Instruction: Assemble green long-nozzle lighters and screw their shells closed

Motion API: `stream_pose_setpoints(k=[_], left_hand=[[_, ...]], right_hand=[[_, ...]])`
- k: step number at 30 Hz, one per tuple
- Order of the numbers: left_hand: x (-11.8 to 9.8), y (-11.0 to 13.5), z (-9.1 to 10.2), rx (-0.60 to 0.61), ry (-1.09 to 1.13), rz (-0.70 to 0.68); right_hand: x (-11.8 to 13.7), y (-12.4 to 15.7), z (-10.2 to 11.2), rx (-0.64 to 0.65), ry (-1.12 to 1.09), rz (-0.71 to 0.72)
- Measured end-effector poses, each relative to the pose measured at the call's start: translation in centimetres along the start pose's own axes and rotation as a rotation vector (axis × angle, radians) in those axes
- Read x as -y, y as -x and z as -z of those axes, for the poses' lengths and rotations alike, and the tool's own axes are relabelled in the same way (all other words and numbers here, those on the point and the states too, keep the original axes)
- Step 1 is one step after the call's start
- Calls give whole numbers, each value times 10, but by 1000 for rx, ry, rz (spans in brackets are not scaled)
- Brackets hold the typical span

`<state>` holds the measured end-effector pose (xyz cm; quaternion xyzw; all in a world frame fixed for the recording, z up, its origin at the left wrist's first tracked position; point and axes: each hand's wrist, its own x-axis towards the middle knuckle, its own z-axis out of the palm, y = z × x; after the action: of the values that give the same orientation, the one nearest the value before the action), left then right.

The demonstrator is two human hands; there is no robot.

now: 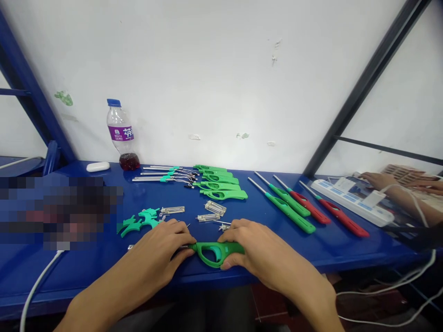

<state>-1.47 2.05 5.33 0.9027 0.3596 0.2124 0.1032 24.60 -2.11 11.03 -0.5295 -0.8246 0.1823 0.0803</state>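
A green utility lighter (pixel 213 253) lies across both hands at the front edge of the blue table. My left hand (pixel 169 246) pinches its metal tube close to the green body. My right hand (pixel 242 244) is closed around the handle end, behind the teal trigger. Just beyond the hands are clear fuel tanks (pixel 208 217), one partly hidden by my right hand. Teal trigger pieces (pixel 148 216) are heaped beyond my left hand. Farther back lie metal tubes with wires (pixel 152 179) and green handle shells (pixel 221 186).
Assembled green lighters (pixel 290 212) and red lighters (pixel 342 216) lie at the right, beside a white power strip (pixel 353 203). A drink bottle (pixel 121 133) and a white case (pixel 98 167) stand near the wall. Another person's arm (pixel 398 189) shows at far right; a white cable (pixel 41 281) hangs left.
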Motion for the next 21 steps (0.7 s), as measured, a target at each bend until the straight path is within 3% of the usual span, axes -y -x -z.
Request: stream_pose_setpoints(k=[10,16,21], left_hand=[[-10,-3,-2,12,-6,53],[-23,-6,-2,67,-187,79],[-24,-6,-5,58,-250,33]], right_hand=[[-1,-5,-7,-13,15,-65],[0,-12,-9,-45,56,-117],[16,-15,-7,39,178,-213]])
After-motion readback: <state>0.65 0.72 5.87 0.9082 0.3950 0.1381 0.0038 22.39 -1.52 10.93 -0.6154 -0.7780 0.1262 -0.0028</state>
